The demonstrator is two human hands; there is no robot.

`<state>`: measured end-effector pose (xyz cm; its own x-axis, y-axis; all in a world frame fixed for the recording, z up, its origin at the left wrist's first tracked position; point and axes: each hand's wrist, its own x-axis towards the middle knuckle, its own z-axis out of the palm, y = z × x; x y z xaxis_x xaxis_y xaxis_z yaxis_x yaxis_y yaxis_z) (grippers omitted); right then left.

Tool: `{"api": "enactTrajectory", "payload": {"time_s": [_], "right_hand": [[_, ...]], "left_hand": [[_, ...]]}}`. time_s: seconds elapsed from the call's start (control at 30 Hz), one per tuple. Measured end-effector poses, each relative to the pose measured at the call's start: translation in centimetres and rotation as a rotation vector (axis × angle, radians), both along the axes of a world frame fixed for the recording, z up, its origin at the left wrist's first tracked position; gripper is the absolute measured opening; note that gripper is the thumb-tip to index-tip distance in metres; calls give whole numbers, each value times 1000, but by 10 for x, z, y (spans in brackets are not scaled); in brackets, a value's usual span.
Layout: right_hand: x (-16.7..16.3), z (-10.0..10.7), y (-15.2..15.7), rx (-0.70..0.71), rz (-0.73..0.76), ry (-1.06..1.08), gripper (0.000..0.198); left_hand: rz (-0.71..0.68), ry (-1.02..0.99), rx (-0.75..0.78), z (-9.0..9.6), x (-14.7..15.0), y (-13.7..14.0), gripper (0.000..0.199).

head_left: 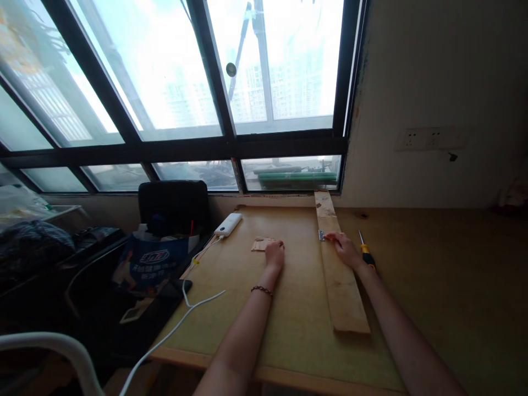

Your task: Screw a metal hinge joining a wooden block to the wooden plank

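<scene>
A long wooden board (340,289) lies flat on the table, its far end near the window. On its left edge sits a small metal plate (321,235), perhaps a hinge, and the fingertips of my right hand (344,248) pinch it. My left hand (275,254) rests closed on the table left of the board. Beside its fingers is a small torn piece of cardboard (259,245), partly covered by the hand; what the fingers hold, if anything, is hidden. A screwdriver (366,253) with a yellow and black handle lies to the right of the board.
A white power bank (228,225) with a white cable (185,313) lies along the left of the wooden table (297,330). Left of that, a black chair (175,201) stands behind a blue bag (152,264). Wall sockets (429,139) are at the right.
</scene>
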<state>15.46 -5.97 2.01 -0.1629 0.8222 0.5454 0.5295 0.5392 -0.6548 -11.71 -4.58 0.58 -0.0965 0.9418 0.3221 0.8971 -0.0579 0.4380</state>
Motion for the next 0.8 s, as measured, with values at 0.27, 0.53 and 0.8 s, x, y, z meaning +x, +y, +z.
{"api": "enactTrajectory", "payload": {"time_s": [0.27,0.53,0.8], "right_hand": [[0,2,-1,1,-2,-12,30],[-1,5,-2,-1,-2,-6,31],[-1,4,-2,-7,-11,-7,29]], "left_hand": [[73,17,19,8,1,-5,32],[385,149,30,13,1,-11,45],[483,99,-29,0,-9,-3,64]]}}
